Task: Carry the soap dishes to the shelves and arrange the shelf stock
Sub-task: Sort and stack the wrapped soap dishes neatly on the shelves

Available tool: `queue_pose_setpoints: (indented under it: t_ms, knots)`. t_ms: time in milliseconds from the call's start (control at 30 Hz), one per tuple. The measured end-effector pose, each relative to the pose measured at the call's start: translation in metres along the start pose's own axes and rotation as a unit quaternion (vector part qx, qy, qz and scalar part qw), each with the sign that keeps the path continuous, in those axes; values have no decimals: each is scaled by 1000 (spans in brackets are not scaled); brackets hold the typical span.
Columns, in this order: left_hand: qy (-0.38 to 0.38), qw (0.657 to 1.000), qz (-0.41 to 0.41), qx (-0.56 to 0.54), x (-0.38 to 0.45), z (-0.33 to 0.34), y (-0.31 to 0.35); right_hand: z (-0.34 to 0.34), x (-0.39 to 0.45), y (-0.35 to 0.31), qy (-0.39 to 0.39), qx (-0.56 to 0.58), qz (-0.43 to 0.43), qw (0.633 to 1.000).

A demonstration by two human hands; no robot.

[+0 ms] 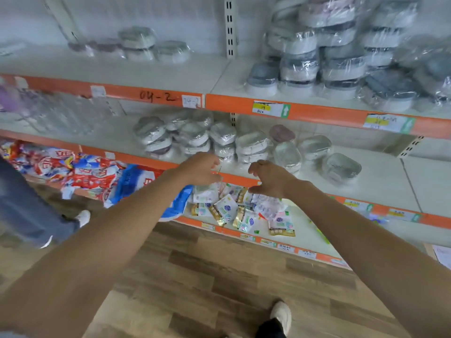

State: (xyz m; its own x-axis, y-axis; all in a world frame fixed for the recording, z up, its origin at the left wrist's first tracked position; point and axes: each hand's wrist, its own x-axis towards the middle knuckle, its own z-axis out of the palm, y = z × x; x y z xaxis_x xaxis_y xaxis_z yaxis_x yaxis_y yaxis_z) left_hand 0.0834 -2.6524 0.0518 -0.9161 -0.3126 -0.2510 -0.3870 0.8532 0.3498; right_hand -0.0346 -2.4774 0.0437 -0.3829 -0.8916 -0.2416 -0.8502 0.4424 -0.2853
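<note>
1. Your two bare forearms fill the near view, reaching out over the wood-grain floor [219,276] toward the shelving [156,97], a white metal rack with orange front rails and paper price tags.
2. On the top shelf at right stands a tall pile of wrapped soap dishes [336,50], stacked several high, probably to save room; a thin scatter of the same goods lies at left.
3. On the middle shelf sits the cluster you are reaching for, the soap dishes [219,140]: rounded oblong tubs, each in glossy crinkled film, leaning loosely on one another rather than lined up, so arranging looks unfinished.
4. Below, small sachets [234,211] lie jumbled beside red and blue bags [85,174].
5. Your left hand [200,169] hovers at the rail of the middle shelf, fingers loosely curled, holding nothing.
6. Your right hand [268,179] is just beside it, fingers spread and bent, also empty, poised as if to gather the nearest tubs.
</note>
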Motion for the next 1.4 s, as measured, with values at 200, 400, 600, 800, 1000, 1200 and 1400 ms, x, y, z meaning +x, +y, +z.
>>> queue_pose_setpoints:
  t_ms: [200,400,600,800,1000,1200,1400]
  knots:
    - [83,996,-13,-7,-29,-46,-25,-41,4,-47,32,-51,-25,998]
    - [173,984,-10,-39,-23,-87,-34,-77,38,-61,76,-90,-43,992]
    - [212,977,-27,-17,17,-128,-54,-108,107,-62,96,-106,-74,987]
    - [217,974,-69,-4,59,-193,-83,-159,178,-66,128,-74,-100,984]
    - [189,978,-87,19,91,-202,-115,-174,228,-63,107,-73,-106,986]
    - [180,980,-86,23,121,-223,-153,-183,272,-70,102,-75,-108,986]
    - [173,981,-77,36,162,-247,-204,-189,328,-75,105,-69,-74,989]
